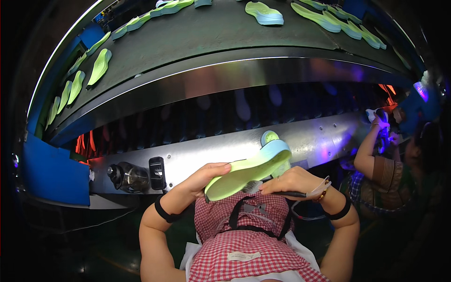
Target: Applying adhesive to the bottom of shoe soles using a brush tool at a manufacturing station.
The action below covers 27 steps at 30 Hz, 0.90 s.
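Observation:
A yellow-green shoe sole (246, 173) with a pale blue heel is held tilted in front of my chest. My left hand (206, 177) grips it by the toe end, thumb on top. In my right hand (292, 182) is a small brush (252, 186) with a dark handle, its bristles close against the near edge of the sole; whether they touch I cannot tell. Behind the held sole, a second sole (270, 137) of the same colours shows in part on the metal ledge, mostly hidden by the first.
A dark conveyor belt (188, 44) carries several soles (264, 14) beyond the metal ledge (202, 149). On the ledge at left are a clear dark-capped bottle (131, 177) and a black phone-like object (157, 173). At right a co-worker's arm (366, 150) reaches toward purple-lit items.

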Each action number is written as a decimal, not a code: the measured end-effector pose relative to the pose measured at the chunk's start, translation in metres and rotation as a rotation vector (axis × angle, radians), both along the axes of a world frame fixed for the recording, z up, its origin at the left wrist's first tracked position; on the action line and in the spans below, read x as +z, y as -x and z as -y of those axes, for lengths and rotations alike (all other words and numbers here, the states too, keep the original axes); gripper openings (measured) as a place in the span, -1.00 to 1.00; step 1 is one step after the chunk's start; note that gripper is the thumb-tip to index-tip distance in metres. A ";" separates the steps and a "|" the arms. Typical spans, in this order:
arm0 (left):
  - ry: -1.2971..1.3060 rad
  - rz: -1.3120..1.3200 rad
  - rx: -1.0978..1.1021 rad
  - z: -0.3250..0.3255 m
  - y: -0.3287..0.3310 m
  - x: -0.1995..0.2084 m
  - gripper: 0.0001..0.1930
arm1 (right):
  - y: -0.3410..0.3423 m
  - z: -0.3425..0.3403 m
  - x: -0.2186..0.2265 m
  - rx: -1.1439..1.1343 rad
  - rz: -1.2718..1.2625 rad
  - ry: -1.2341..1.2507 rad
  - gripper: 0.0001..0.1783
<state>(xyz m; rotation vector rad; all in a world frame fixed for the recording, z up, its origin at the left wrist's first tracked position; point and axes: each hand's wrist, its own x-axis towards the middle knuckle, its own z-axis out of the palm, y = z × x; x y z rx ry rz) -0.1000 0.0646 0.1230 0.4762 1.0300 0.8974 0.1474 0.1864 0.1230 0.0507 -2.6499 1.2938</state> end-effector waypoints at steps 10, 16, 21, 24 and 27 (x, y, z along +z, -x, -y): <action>-0.066 -0.018 0.138 0.008 0.012 -0.010 -0.54 | -0.007 -0.007 -0.014 -0.097 0.018 0.195 -0.78; -0.114 0.152 0.162 -0.009 -0.013 -0.036 -0.51 | 0.039 0.029 -0.004 -0.401 -0.053 0.631 -0.83; -0.204 -0.089 0.135 -0.006 -0.013 -0.040 -0.52 | 0.055 0.036 -0.012 -0.525 -0.006 0.873 -0.86; -0.221 -0.160 0.102 -0.006 -0.014 -0.041 -0.52 | 0.062 0.033 -0.014 -0.555 0.060 0.845 -0.87; -0.224 -0.222 0.110 -0.008 -0.013 -0.045 -0.54 | 0.067 0.030 -0.019 -0.555 0.056 0.867 -0.88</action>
